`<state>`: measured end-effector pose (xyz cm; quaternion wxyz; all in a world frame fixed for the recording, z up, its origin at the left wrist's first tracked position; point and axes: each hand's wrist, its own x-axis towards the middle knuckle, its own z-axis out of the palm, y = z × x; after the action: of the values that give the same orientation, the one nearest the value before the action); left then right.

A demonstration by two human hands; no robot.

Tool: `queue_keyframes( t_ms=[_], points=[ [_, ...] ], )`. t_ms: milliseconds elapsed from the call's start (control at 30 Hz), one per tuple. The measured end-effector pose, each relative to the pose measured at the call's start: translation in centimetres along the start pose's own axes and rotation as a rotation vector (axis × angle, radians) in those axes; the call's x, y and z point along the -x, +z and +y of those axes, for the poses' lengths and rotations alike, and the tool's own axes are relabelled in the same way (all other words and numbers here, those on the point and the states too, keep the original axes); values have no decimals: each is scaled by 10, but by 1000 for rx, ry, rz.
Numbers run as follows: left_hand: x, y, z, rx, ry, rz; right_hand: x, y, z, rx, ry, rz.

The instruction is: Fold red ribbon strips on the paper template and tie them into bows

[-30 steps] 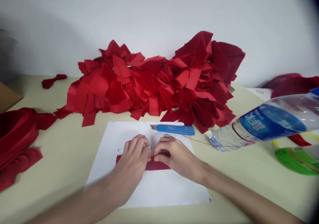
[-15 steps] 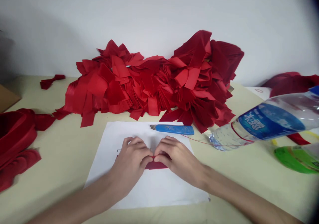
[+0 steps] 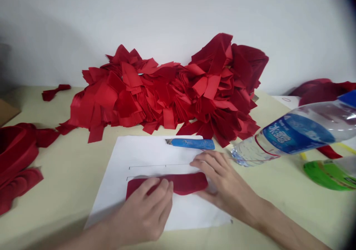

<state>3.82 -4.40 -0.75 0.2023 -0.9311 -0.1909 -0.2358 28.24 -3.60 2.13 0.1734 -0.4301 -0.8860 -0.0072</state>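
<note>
The left hand (image 3: pixel 141 209) lies over the left part of a dark red fabric strip (image 3: pixel 182 183), its fingers resting on top and hiding part of the strip. The right hand (image 3: pixel 224 183) sits at the strip's right end, with its fingers (image 3: pixel 208 161) on the paper above it. Both grips are open and well apart, neither clamped on the fabric, though the right hand's thumb is hard to make out.

The strip lies flat across a white paper sheet (image 3: pixel 144 150), just below thin drawn lines (image 3: pixel 158 165). A blue box cutter (image 3: pixel 191 144) lies along the paper's far edge. Beyond it, a large heap of red fabric pieces (image 3: pixel 167 98) stands against a white wall (image 3: pixel 178 12) on the pale table (image 3: pixel 50 220).

More dark red cloth (image 3: pixel 16 157) sits at the left. At the right, a tilted plastic water bottle (image 3: pixel 294 133) is cut off by the frame edge, and a green object (image 3: pixel 328 176) is too cropped to identify.
</note>
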Motion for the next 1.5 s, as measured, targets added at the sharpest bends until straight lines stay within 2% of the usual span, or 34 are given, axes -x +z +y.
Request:
queue_keyframes(
  t_ms=[67, 133, 267, 367, 500, 633, 800, 967, 1033, 1133, 1233, 1367, 1500],
  points=[
    [4, 2, 11, 57, -67, -14, 4, 4, -14, -110, -30, -38],
    [4, 4, 15, 156, -201, -12, 4, 10, -27, -153, -65, -63],
    [-3, 3, 10, 461, -511, -65, -4, 21, -43, -154, -58, -119],
    [-7, 2, 5, 596, -617, -138, -14, 21, -43, -223, 4, -174],
    [-9, 3, 2, 675, -680, -181, -23, 18, -40, -359, 91, -205],
    [-9, 2, 0, 679, -677, -173, -28, 20, -40, -451, 184, -192],
    [-7, 3, -1, 640, -663, -145, -31, 24, -40, -494, 226, -174],
    [-6, 4, -3, 667, -731, -104, -31, 23, -40, -501, 284, -182],
    [-8, 2, -6, 682, -743, -146, -32, 22, -39, -504, 313, -194],
    [-15, -3, -13, 710, -765, -272, -35, 19, -38, -515, 358, -231],
    [-23, -6, -20, 781, -862, -374, -40, 16, -37, -530, 431, -280],
    [-31, -5, -27, 851, -1024, -457, -45, 14, -35, -523, 476, -313],
    [-35, -4, -32, 882, -1036, -516, -47, 15, -32, -502, 496, -332]
  ],
)
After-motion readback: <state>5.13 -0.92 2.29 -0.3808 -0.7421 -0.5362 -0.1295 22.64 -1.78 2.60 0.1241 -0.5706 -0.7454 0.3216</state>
